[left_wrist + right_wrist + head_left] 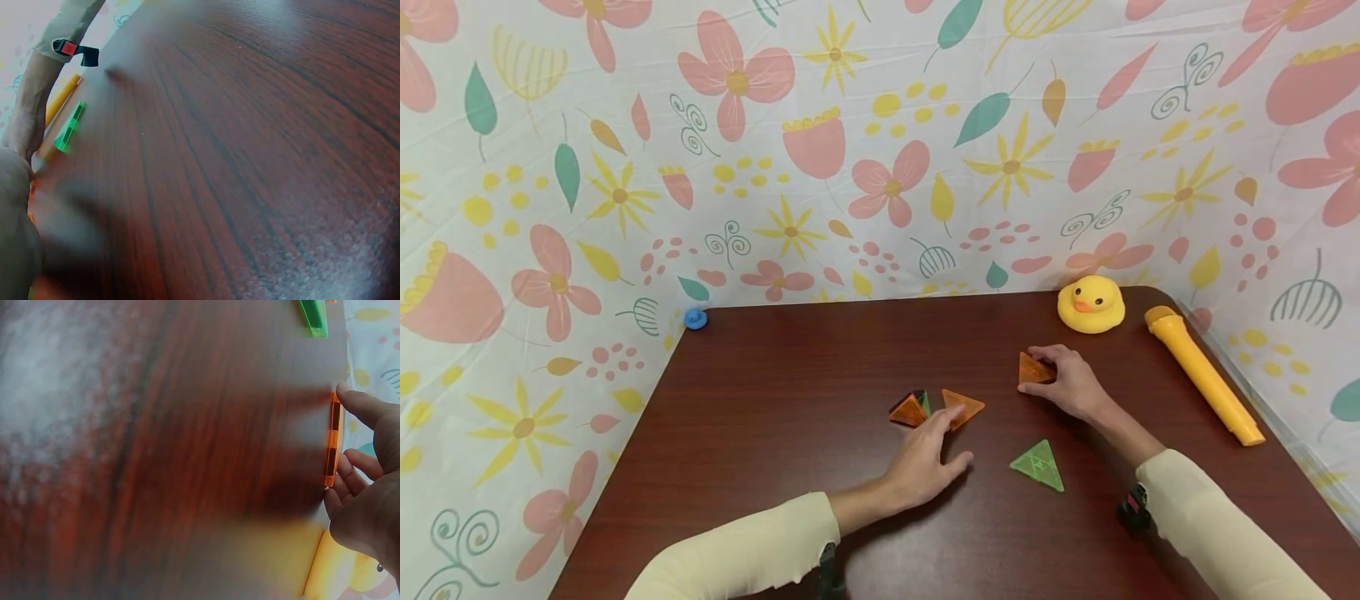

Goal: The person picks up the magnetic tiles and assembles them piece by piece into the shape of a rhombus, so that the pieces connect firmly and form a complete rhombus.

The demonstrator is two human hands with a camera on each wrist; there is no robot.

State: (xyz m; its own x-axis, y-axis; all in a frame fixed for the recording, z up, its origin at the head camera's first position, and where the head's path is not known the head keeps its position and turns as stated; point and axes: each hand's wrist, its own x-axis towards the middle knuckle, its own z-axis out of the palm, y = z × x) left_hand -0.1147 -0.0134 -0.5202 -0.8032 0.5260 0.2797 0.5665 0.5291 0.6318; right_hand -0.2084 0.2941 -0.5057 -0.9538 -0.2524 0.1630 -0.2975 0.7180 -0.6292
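My right hand [1072,385] pinches an orange triangular magnetic tile [1032,372] between thumb and fingers. The right wrist view shows that tile [333,440] edge-on, with dark strips inside its rim. Reaching across the middle, my left hand [925,467] has its fingers extended, and the fingertips are over another orange triangular tile [972,407]. Left of those fingertips lies a small cluster of tiles [910,410] in orange, green and a dark colour, partly overlapping. A green triangular tile [1039,467] lies flat between the two forearms. The left wrist view barely shows its own hand.
A yellow rubber duck [1092,305] sits at the back right of the dark wooden table [760,467]. A yellow toy microphone [1206,375] lies along the right edge. At the far left corner is a small blue object [696,318]. Patterned cloth hangs behind and beside the table.
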